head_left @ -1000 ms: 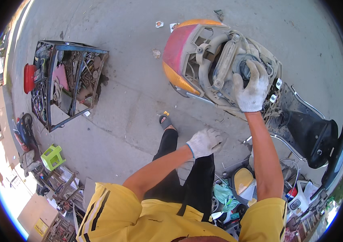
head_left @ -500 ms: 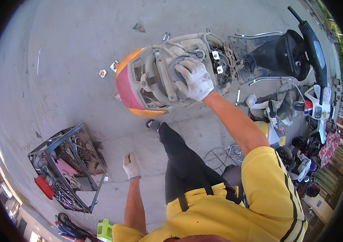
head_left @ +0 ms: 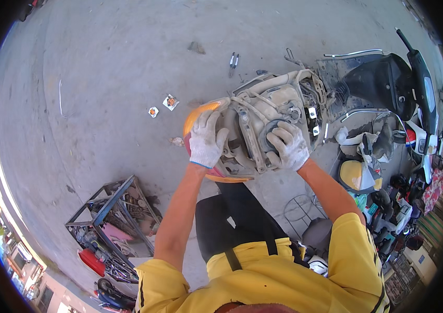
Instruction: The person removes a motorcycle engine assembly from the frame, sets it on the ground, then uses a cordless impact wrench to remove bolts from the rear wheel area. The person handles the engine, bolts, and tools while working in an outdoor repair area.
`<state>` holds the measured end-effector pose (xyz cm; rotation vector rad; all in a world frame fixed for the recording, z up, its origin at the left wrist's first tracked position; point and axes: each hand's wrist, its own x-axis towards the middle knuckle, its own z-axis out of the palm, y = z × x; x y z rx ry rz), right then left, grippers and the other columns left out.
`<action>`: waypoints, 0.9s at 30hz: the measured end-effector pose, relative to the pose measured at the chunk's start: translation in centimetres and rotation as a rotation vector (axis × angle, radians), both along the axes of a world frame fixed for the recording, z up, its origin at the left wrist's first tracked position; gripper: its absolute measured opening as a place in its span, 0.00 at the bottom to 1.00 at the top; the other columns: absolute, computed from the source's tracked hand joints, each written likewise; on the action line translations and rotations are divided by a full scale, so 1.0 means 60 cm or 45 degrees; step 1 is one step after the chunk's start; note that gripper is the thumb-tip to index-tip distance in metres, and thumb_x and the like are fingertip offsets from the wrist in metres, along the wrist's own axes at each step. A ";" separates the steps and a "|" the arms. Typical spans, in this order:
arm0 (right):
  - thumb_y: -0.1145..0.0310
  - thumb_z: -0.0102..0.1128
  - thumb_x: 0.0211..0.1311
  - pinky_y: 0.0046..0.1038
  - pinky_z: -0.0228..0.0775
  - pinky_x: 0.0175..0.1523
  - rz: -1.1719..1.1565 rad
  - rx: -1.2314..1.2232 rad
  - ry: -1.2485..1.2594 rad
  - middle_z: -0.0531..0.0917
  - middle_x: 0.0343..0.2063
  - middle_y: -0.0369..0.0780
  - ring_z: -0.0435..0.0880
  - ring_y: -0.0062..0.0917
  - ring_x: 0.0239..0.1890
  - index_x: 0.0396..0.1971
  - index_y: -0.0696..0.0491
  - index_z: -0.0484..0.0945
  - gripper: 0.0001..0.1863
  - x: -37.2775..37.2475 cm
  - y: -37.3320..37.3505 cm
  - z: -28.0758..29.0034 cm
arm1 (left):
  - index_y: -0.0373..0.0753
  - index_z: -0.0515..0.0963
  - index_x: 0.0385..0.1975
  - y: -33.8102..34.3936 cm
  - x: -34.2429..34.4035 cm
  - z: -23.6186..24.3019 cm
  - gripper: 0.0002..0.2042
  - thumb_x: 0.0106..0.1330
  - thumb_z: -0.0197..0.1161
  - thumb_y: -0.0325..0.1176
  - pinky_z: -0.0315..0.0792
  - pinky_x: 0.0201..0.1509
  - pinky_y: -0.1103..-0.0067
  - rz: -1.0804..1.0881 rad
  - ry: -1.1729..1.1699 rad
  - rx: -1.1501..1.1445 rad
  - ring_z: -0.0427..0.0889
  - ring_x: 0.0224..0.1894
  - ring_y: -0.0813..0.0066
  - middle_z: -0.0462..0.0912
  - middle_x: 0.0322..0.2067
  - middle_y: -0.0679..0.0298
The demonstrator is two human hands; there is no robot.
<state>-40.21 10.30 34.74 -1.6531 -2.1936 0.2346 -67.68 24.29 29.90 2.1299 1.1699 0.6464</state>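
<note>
A stripped scooter's dusty rear body [head_left: 276, 96] stands before me, its frame and inner parts bare. My left hand [head_left: 207, 140], in a white work glove, grips the orange-and-red tail light [head_left: 208, 108] at the left end. Its thumb sits apart on the inner side. My right hand [head_left: 290, 146], gloved the same way, has its fingers curled over a dark round part [head_left: 271, 125] in the middle of the body. The palm hides much of that part. A metal bar [head_left: 248, 133] runs between my two hands.
At lower left stands a metal-framed bin [head_left: 99, 218] of tools and scrap, with a red piece [head_left: 92, 262] beside it. Pliers [head_left: 233, 63] and small packets [head_left: 170, 101] lie on the ground beyond. The black front panel [head_left: 380, 86] and heaped parts [head_left: 359, 175] are at right.
My left hand has risen from beside my leg onto the tail light. My right hand stays at the round part. The view has shifted, with the scooter now lower and further right.
</note>
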 end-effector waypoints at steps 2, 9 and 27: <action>0.57 0.76 0.42 0.50 0.73 0.60 -0.010 0.005 0.007 0.78 0.52 0.40 0.77 0.44 0.61 0.53 0.47 0.80 0.33 -0.008 0.008 0.002 | 0.38 0.77 0.58 -0.004 0.007 -0.023 0.24 0.61 0.71 0.35 0.63 0.71 0.52 -0.008 0.073 0.010 0.68 0.67 0.43 0.72 0.62 0.52; 0.57 0.77 0.40 0.47 0.79 0.55 -0.052 -0.018 0.094 0.79 0.47 0.37 0.80 0.41 0.57 0.49 0.46 0.81 0.30 -0.004 0.026 0.005 | 0.40 0.81 0.52 0.005 0.008 -0.055 0.19 0.61 0.71 0.34 0.63 0.71 0.52 -0.062 0.194 0.050 0.66 0.69 0.44 0.69 0.65 0.54; 0.70 0.76 0.37 0.51 0.76 0.61 -0.402 -0.533 -0.106 0.76 0.46 0.41 0.78 0.46 0.60 0.47 0.50 0.80 0.30 -0.071 0.075 0.104 | 0.40 0.80 0.47 0.331 -0.174 -0.033 0.10 0.68 0.64 0.28 0.73 0.63 0.60 -0.821 -0.026 -0.493 0.80 0.55 0.50 0.82 0.50 0.59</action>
